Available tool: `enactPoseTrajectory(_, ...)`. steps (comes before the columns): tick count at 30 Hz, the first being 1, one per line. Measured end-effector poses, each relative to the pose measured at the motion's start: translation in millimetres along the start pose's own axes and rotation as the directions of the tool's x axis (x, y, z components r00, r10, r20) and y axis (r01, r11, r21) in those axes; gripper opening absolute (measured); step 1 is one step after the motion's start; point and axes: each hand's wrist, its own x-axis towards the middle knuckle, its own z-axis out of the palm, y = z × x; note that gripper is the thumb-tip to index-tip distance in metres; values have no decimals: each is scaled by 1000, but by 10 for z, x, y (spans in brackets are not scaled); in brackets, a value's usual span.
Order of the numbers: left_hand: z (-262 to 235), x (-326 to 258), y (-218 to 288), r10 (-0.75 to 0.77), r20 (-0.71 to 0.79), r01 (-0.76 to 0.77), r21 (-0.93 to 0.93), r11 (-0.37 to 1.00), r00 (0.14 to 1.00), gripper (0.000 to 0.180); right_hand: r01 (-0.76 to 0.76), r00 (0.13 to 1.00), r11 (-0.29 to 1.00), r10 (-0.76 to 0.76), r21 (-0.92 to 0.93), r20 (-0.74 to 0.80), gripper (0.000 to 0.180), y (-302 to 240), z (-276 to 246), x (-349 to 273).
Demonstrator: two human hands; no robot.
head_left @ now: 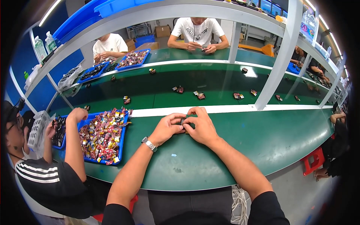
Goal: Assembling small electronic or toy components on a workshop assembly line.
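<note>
Head view: the left hand [167,128] and right hand [202,127] pinch one small dark part [183,121] between their fingers above the green tabletop [270,138]; a loosened pinch could drop it.

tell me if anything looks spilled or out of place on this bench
Nothing looks spilled or broken. Both hands, left hand and right hand, pinch a small dark part over the green table. The blue tray of coloured pieces sits slightly askew, heaped full, and small parts lie scattered along the belt.
</note>
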Motion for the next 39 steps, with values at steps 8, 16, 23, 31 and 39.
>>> enactPoseTrajectory(8, 30, -6, 37, -49, -32, 50, 21, 999, 998, 33, 14, 989, 995, -28, 100, 142, 8, 19, -125, 7)
enactPoseTrajectory(16, 32, 6, -13, -33, -67, 31, -17, 999, 997, 29, -102, 993, 985, 93, 141, 70, 9, -8, 3, -52)
enactPoseTrajectory(23, 9, 14, -52, -26, -73, 24, -29, 999, 997, 30, -129, 990, 974, 139, 187, -40, 9, 35, 183, -123)
enactPoseTrajectory(31, -19, 12, -61, -24, -60, 21, -44, 999, 998, 28, -190, 981, 954, 196, 233, -3, 11, 70, 206, -137)
enactPoseTrajectory(39, 31, 7, -52, -19, -115, 15, -31, 999, 993, 28, -259, 965, 919, 261, 296, 32, 15, 104, 225, -147)
